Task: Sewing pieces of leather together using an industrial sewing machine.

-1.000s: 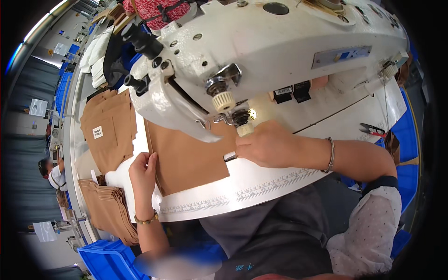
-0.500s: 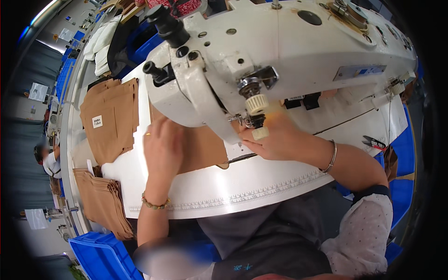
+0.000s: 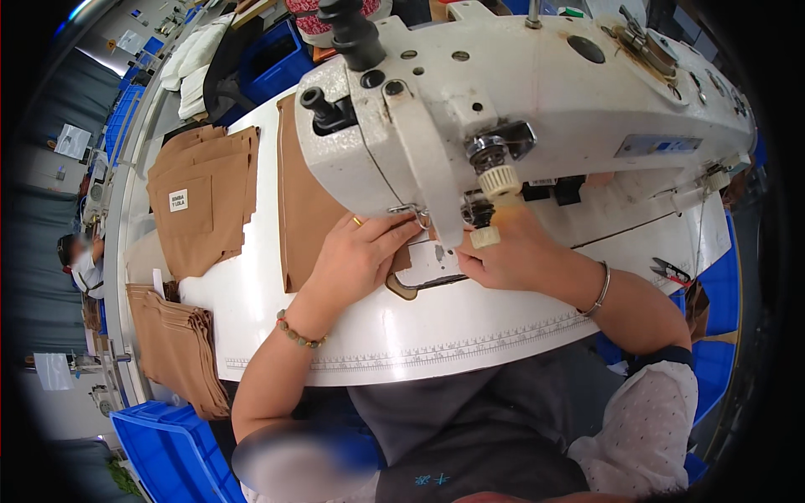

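Observation:
A brown fabric panel (image 3: 310,222) lies flat on the white sewing table, with its right part under the head of the white sewing machine (image 3: 436,109). My left hand (image 3: 356,256) rests on the panel's right part. Its fingers reach out, apart and flat, toward the needle area. On the other side of the needle is my right hand (image 3: 516,256), with bent fingers drawn together close to the presser foot. The machine's cream knobs (image 3: 499,180) cover part of that hand, and whatever its fingertips hold is hidden.
Brown pieces with a white label (image 3: 178,200) lie at the left, behind a folded brown stack (image 3: 172,348). Red-handled thread snips (image 3: 671,272) lie at the right. Blue bins (image 3: 172,448) stand lower left and right. A printed ruler (image 3: 419,350) follows the table's front edge.
My left hand has moved right, from the panel's left part to beside the needle. More of the panel's long left edge shows. My right hand stays by the presser foot. The view has shifted slightly.

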A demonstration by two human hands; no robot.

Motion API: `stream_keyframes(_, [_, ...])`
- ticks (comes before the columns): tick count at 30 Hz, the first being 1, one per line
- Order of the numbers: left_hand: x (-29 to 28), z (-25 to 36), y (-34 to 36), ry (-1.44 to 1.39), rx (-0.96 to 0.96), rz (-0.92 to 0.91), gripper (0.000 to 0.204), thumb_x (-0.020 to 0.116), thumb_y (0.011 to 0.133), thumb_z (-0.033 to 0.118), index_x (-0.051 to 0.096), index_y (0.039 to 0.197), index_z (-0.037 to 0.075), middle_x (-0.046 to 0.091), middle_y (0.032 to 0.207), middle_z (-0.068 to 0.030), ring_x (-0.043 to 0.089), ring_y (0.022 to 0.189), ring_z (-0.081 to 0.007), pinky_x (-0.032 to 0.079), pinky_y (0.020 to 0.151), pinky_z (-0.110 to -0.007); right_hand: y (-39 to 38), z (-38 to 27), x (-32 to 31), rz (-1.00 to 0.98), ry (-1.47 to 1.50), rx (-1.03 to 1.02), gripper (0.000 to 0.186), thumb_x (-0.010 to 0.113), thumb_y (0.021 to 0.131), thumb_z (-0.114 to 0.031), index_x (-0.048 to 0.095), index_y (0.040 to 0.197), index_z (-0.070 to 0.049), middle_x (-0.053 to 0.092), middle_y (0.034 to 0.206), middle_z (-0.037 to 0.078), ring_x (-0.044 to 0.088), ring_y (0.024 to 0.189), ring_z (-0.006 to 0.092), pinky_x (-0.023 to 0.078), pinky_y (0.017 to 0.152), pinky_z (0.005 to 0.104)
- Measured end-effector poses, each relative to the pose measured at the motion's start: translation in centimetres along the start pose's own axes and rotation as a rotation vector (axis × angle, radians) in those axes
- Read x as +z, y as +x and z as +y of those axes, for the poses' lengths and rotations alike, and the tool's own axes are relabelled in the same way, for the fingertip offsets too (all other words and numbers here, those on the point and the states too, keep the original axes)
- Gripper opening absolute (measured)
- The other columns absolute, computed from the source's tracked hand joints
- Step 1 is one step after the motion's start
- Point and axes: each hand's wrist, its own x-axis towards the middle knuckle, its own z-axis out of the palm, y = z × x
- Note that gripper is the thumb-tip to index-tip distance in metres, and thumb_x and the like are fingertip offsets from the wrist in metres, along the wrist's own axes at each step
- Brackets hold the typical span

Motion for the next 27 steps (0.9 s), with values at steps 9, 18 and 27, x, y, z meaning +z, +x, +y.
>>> stream_keyframes(9, [0.5,-2.3,0.5,0.011,-0.152,-0.011,0.036,0.067,0.077,0.000,0.074,0.111,0.010,0.071,0.104,-0.0094,0.064,0.101,-0.0350,0.052,0.090,-0.044,0.0,0.8,1.1,-0.002,0.006,0.066,0.021,0.073,0.075,-0.020,0.064,0.074,-0.001,0.063,0.067,0.016,0.065,0.060,0.0345,0.052,0.058,0.0447])
stream_keyframes(18, [-2.4,-2.7,-1.0,0.077,-0.464,-0.062,0.019,0.070,0.090,0.019,0.073,0.107,0.009,0.067,0.120,-0.0085,0.062,0.109,-0.0350,0.048,0.099,-0.049,0.0,-1.3,-0.3,-0.009,-0.062,-0.181,0.010,0.069,0.078,-0.015,0.065,0.081,-0.005,0.060,0.082,0.006,0.064,0.066,0.0241,0.051,0.056,0.0374])
stream_keyframes(27, [-4.7,7.2,0.6,0.522,-0.795,-0.642,0.035,0.073,0.088,0.037,0.067,0.104,0.007,0.065,0.104,-0.0098,0.067,0.077,-0.0251,0.054,0.062,-0.031,-0.3,-2.6,0.0,-0.074,0.263,-0.441,0.036,0.071,0.085,-0.023,0.067,0.114,-0.003,0.067,0.112,0.010,0.064,0.106,0.0244,0.053,0.093,0.0406])
